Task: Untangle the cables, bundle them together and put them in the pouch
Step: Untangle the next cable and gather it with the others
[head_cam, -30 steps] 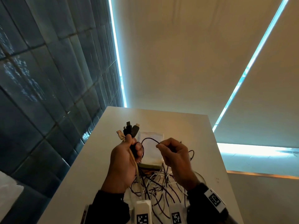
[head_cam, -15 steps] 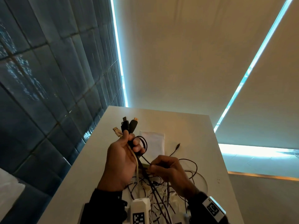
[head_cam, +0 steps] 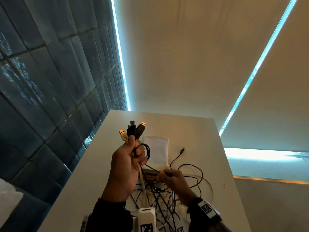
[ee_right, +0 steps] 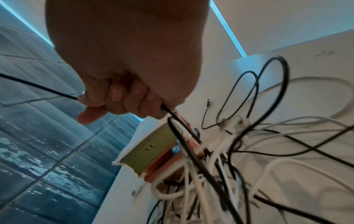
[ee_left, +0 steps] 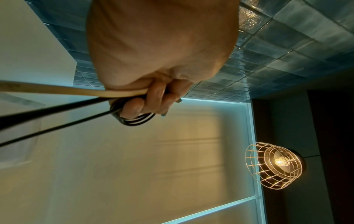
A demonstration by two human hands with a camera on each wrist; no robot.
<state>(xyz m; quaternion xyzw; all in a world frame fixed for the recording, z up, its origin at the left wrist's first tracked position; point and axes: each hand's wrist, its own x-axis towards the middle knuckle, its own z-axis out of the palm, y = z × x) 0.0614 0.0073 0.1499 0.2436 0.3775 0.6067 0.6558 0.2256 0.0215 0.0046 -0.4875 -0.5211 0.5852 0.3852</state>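
Observation:
My left hand (head_cam: 128,164) is raised above the table and grips a bunch of cable ends (head_cam: 133,131): black and beige USB plugs stick up from the fist, and a small black loop (head_cam: 147,152) hangs beside the fingers. In the left wrist view the fingers (ee_left: 153,100) curl round a beige cable (ee_left: 76,91) and black cables. My right hand (head_cam: 168,177) is lower and pinches a thin black cable (ee_right: 38,87) that runs up to the left hand. A tangle of black and white cables (head_cam: 167,198) lies on the table below. The white pouch (head_cam: 156,148) lies flat behind the hands.
The white table (head_cam: 209,139) is narrow, with a dark tiled wall (head_cam: 50,97) along its left edge. A green and orange box (ee_right: 151,151) sits by the pouch under the cables. A loose black plug end (head_cam: 182,150) lies right of the pouch.
My right hand has dropped from beside the left hand down toward the tangle, sliding along the thin black cable. The left hand has risen slightly with the plugs.

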